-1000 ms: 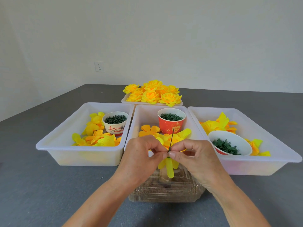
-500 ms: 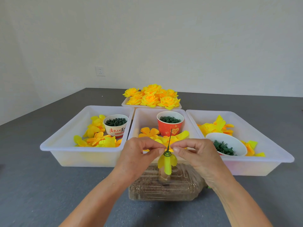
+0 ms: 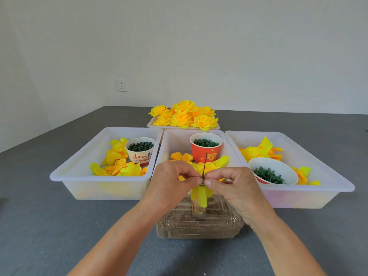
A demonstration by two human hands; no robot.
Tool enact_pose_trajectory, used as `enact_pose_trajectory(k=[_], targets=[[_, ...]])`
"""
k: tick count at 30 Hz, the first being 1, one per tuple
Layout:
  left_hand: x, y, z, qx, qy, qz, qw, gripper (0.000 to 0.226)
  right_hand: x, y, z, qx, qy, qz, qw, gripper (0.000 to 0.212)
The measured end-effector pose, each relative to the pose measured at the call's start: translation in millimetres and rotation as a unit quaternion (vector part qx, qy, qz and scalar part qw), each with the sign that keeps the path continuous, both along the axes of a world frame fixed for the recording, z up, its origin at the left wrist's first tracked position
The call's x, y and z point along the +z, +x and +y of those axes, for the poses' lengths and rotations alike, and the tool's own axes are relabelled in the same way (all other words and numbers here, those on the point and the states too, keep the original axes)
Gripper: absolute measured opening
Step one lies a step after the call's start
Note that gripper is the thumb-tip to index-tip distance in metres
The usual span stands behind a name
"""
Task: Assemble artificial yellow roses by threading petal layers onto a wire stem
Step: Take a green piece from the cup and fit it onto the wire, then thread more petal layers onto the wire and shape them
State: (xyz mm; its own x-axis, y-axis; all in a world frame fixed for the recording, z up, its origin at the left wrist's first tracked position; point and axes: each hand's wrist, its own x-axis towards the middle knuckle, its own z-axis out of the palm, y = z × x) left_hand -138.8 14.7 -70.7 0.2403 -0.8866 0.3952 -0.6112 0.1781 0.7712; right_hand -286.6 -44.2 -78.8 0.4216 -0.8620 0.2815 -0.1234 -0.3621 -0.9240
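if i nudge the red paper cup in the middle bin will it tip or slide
The red paper cup probably slides easily: it looks light, filled only with thin green rings. It may tip, being narrower at its base than at its rim.

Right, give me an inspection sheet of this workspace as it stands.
Surface: grey table, three white bins side by side.
Job's things: wire stem upright, yellow petals hanging under the fingertips, over a clear box; finished roses on the far tray.
Clutter: loose petals in all bins; white cup, red cup and tilted bowl, each holding green parts.
Grippers: left hand and right hand both pinch the stem just above the petals.
Cables: nothing seen.
Surroundings: white wall, socket.
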Motion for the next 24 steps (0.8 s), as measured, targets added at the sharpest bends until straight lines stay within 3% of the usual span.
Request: enact_pose_trajectory(k=[14, 24], targets=[[0.0, 3.0, -3.1, -0.019, -0.009, -0.073, 0.997, 0.009, -3.1, 0.2, -5.8, -0.017, -0.068, 0.058, 0.996, 0.033], [9.1, 2.9, -6.9, -0.039, 0.020, -0.030, 0.999, 0.008, 8.7, -4.6, -10.4, 0.022, -0.023, 0.067, 0.997, 0.018]])
